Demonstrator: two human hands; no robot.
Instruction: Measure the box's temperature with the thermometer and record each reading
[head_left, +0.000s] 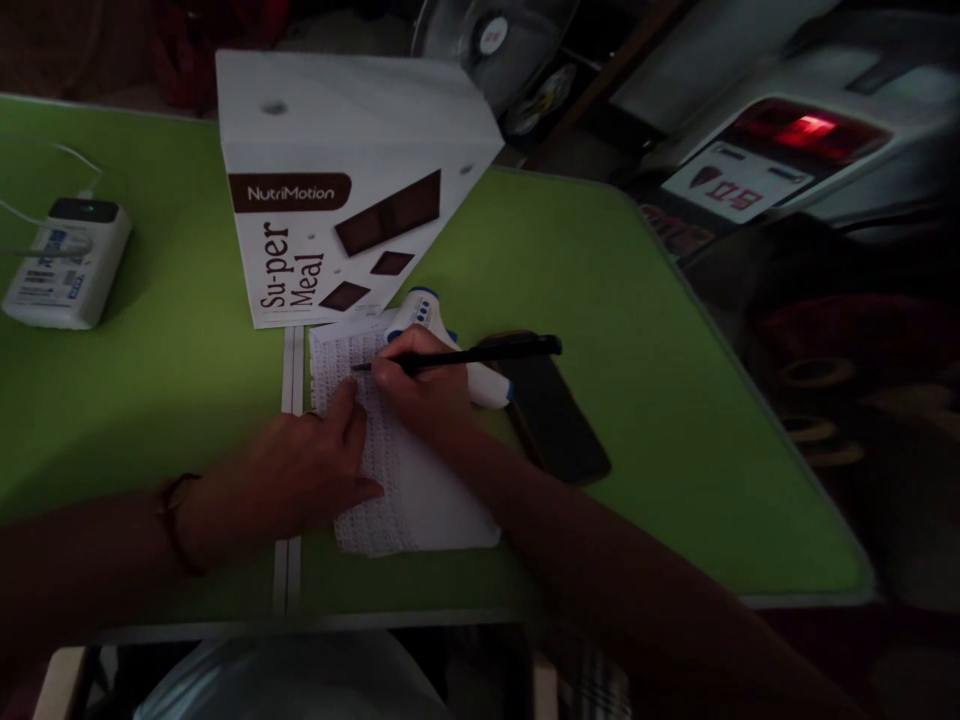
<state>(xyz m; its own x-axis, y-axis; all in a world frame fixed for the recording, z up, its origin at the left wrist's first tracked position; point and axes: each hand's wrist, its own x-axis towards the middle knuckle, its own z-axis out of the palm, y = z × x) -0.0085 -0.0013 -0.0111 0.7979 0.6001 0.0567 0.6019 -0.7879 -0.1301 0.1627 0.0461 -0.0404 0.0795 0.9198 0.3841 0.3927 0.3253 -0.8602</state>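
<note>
My right hand (420, 378) is closed around a black pen (495, 351), its tip pointing left at the notepad (442, 500). Dense rows of small writing cover the left part of the page; the right part is plain white. My left hand (307, 462) lies on the notepad's left side, index finger stretched toward the pen tip and thumb spread apart, holding nothing. Partly behind my right hand is a white and blue infrared thermometer (491, 385). A dark smartphone (559, 415) lies face up to the right of it.
A white NutriMotion box (300, 160) stands behind the notepad. At the far left lies a white power bank (71, 265) with cables. The green folding table (660, 400) has a pale seam. Beyond its edge are a fan (493, 38) and a vehicle's lit red tail light (810, 128).
</note>
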